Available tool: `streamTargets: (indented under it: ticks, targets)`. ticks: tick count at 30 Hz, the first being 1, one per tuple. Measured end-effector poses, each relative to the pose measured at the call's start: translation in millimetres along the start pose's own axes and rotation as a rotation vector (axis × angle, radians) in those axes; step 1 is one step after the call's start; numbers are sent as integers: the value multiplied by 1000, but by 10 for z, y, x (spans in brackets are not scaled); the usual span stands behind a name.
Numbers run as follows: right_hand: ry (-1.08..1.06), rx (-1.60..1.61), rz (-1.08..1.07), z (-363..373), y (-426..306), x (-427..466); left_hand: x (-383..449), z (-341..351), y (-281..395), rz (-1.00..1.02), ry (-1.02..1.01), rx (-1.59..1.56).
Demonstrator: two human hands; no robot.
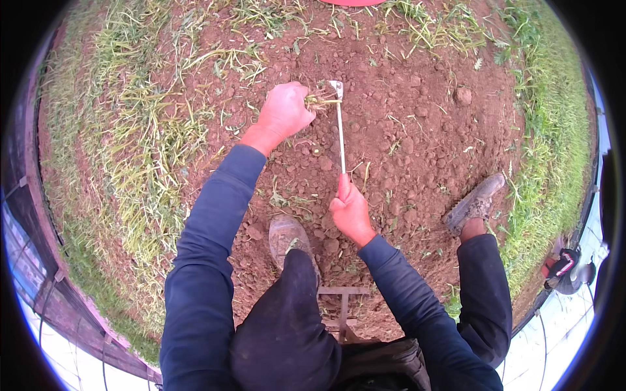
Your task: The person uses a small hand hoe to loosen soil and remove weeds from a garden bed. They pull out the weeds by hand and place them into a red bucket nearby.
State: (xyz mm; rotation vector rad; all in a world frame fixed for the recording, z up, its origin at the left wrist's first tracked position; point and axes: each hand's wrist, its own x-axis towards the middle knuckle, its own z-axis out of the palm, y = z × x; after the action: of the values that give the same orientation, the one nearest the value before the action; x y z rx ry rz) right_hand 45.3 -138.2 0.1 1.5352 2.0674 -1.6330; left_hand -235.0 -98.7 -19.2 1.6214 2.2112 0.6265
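My left hand [286,110] is closed around a small bunch of plant stems with roots [320,99], held just above the soil. In my right hand [351,215] is the red handle of a long, thin metal hand tool [341,137] with a small head, which points away from me. The tool's head meets or lies right beside the roots and a stem; whether they touch is hard to tell. Reddish, crumbly soil [401,146] lies beneath both hands.
Cut or pulled green plants [151,132] lie on the left, and a green strip [552,146] runs along the right. My muddy shoes [288,237] stand on the soil. Behind them is a metal frame [345,305]. The rim of something red [354,2] shows at the top. Another person [570,273] is far right.
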Motion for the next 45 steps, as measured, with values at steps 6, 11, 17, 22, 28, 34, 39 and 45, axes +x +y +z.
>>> streamTargets:
  ticks: [6, 11, 17, 22, 28, 34, 39, 45]
  targets:
    - [80, -80, -69, 45, -23, -34, -1019, -110, 257, -60, 48, -149]
    - [143, -23, -101, 179, -245, 309, -773, -367, -197, -414, 70, 45]
    - [-144, 165, 77, 528, -324, 162, -531, -150, -418, -272, -14, 149]
    - [-243, 207, 240, 423, -510, 77, -499, 47, -480, -142, 132, 120]
    - [-158, 80, 36, 746, 65, -468, -657, -75, -380, -3, 167, 50]
    - [42, 63, 104, 622, 396, -861, -1091, -420, 487, 1, 80, -389]
    - [65, 46, 180, 346, 205, -734, -1794, -300, -34, -885, -20, -957]
    - [53, -4, 49, 326, 169, -589, -1905, -161, -83, -342, 31, -27]
